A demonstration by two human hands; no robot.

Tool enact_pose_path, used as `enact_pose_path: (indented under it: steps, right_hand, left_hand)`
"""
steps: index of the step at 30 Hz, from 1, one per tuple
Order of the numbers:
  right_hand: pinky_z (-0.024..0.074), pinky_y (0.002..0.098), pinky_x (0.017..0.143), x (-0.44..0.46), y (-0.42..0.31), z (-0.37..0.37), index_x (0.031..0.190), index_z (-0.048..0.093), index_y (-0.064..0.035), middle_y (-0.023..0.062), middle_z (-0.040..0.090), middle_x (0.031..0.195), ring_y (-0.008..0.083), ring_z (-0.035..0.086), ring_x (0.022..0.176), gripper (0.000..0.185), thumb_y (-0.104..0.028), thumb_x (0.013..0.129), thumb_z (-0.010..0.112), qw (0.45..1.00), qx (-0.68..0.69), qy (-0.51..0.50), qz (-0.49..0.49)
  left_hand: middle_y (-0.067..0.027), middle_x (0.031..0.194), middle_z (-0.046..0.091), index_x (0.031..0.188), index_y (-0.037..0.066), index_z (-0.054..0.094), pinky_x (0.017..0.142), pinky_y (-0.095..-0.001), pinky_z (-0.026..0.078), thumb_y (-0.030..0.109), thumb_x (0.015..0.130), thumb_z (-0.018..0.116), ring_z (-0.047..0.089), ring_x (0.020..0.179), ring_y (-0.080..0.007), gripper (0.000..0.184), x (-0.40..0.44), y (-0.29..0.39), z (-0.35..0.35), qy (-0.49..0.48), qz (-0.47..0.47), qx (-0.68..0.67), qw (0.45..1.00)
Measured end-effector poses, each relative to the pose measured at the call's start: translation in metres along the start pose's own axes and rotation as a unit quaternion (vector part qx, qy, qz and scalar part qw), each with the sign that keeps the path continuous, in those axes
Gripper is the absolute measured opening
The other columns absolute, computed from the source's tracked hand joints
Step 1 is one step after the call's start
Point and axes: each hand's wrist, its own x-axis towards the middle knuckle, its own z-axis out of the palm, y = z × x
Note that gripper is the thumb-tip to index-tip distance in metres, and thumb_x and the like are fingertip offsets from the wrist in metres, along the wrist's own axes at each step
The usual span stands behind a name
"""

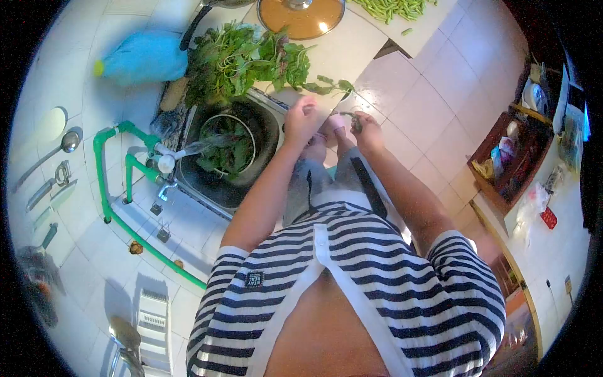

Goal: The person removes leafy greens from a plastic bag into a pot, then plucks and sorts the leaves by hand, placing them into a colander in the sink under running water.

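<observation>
My right hand is closed on a small sprig of leafy greens, its thin stem pointing left. My left hand is beside the sink's right edge, fingers curled in; what they hold, if anything, is hidden. Just beyond it, a heap of leafy greens lies on the counter, one loose stalk trailing to the counter edge. In the metal sink, a round bowl holds more green leaves, and water runs onto them from the tap.
Green pipes run along the tiled wall at left. A blue bottle and a glass lid are at the back. Cut green beans lie top right. A wooden drawer with odds and ends is at right.
</observation>
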Motion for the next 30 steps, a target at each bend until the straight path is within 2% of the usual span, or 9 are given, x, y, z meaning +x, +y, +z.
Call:
enact_pose_path:
  steps: [3, 5, 9, 11, 14, 23, 27, 29, 30]
  right_hand:
    - [0.0445, 0.0310, 0.076, 0.041, 0.006, -0.018, 0.111, 0.048, 0.0009, 0.0121, 0.054, 0.092, 0.0225, 0.054, 0.086, 0.030, -0.021, 0.092, 0.043, 0.986, -0.155, -0.022, -0.060]
    - [0.0383, 0.0429, 0.087, 0.060, -0.004, 0.005, 0.123, 0.038, 0.0003, 0.0163, 0.053, 0.104, 0.0282, 0.051, 0.097, 0.050, -0.040, 0.093, 0.037, 0.978, 0.164, 0.054, 0.120]
    - [0.0113, 0.0659, 0.098, 0.089, -0.018, 0.025, 0.139, 0.014, -0.0158, 0.0213, 0.010, 0.142, 0.0403, 0.008, 0.130, 0.082, -0.070, 0.080, 0.030, 0.978, 0.096, -0.032, 0.181]
    - [0.0299, 0.0631, 0.089, 0.107, -0.010, 0.014, 0.135, 0.026, -0.0159, 0.0156, 0.031, 0.132, 0.0373, 0.027, 0.121, 0.068, -0.060, 0.084, 0.035, 0.989, 0.000, 0.050, 0.140]
    - [0.0451, 0.0296, 0.063, 0.101, 0.000, -0.006, 0.115, 0.044, -0.0056, 0.0097, 0.051, 0.099, 0.0180, 0.053, 0.081, 0.035, -0.022, 0.085, 0.053, 0.968, -0.156, 0.136, -0.139]
    - [0.0479, 0.0360, 0.069, 0.041, 0.024, 0.101, 0.120, 0.047, -0.0078, 0.0162, 0.061, 0.087, 0.0268, 0.060, 0.074, 0.042, -0.006, 0.079, 0.057, 0.786, -0.469, -0.117, -0.385]
    - [0.0484, 0.0331, 0.067, 0.036, 0.006, 0.125, 0.104, 0.057, -0.0035, 0.0134, 0.062, 0.088, 0.0238, 0.060, 0.074, 0.022, -0.008, 0.082, 0.056, 0.711, -0.563, -0.162, -0.389]
    - [0.0484, 0.0294, 0.064, 0.026, 0.001, 0.140, 0.092, 0.059, -0.0017, 0.0101, 0.063, 0.088, 0.0197, 0.061, 0.074, 0.012, -0.010, 0.087, 0.052, 0.888, -0.394, -0.197, -0.130]
    - [0.0483, 0.0269, 0.065, 0.031, 0.005, 0.136, 0.097, 0.057, -0.0033, 0.0075, 0.063, 0.091, 0.0161, 0.061, 0.077, 0.015, -0.013, 0.090, 0.049, 0.892, -0.369, -0.232, -0.124]
  left_hand:
    - [-0.0129, 0.108, 0.054, 0.112, 0.007, 0.053, 0.077, -0.0325, 0.047, 0.011, 0.075, 0.058, 0.058, 0.091, -0.0249, 0.037, 0.018, 0.002, 0.002, 0.094, 0.161, 0.209, 0.960]
    - [-0.0103, 0.116, 0.050, 0.115, 0.009, 0.051, 0.083, -0.0373, 0.045, 0.011, 0.074, 0.058, 0.056, 0.094, -0.0276, 0.041, 0.024, 0.013, 0.006, 0.078, 0.222, 0.312, 0.921]
    - [-0.0110, 0.112, 0.053, 0.107, 0.017, 0.055, 0.080, -0.0445, 0.043, 0.024, 0.079, 0.053, 0.056, 0.092, -0.0308, 0.030, 0.050, -0.010, 0.011, 0.022, 0.128, 0.388, 0.913]
    - [-0.0119, 0.102, 0.056, 0.104, 0.018, 0.056, 0.077, -0.0451, 0.044, 0.026, 0.080, 0.050, 0.057, 0.087, -0.0322, 0.026, 0.046, -0.010, 0.002, 0.031, 0.105, 0.374, 0.921]
    - [-0.0133, 0.084, 0.061, 0.096, 0.017, 0.058, 0.072, -0.0456, 0.046, 0.029, 0.083, 0.046, 0.058, 0.079, -0.0351, 0.022, 0.035, -0.011, -0.013, 0.040, 0.101, 0.343, 0.933]
    - [-0.0157, 0.080, 0.059, 0.084, 0.006, 0.057, 0.067, -0.0437, 0.046, 0.021, 0.081, 0.051, 0.058, 0.074, -0.0342, 0.016, 0.010, -0.011, -0.042, 0.194, 0.182, 0.166, 0.949]
    - [-0.0118, 0.087, 0.062, 0.088, 0.006, 0.056, 0.070, -0.0338, 0.047, 0.017, 0.080, 0.059, 0.060, 0.079, -0.0249, 0.014, 0.015, -0.032, -0.054, 0.125, 0.047, -0.042, 0.990]
    - [-0.0094, 0.090, 0.062, 0.089, 0.005, 0.056, 0.070, -0.0302, 0.047, 0.012, 0.078, 0.062, 0.060, 0.082, -0.0193, 0.014, 0.013, -0.034, -0.061, 0.113, 0.032, -0.163, 0.980]
    - [-0.0073, 0.090, 0.062, 0.092, 0.004, 0.055, 0.072, -0.0280, 0.047, 0.006, 0.077, 0.062, 0.059, 0.084, -0.0159, 0.017, 0.007, -0.030, -0.069, 0.112, 0.019, -0.194, 0.974]
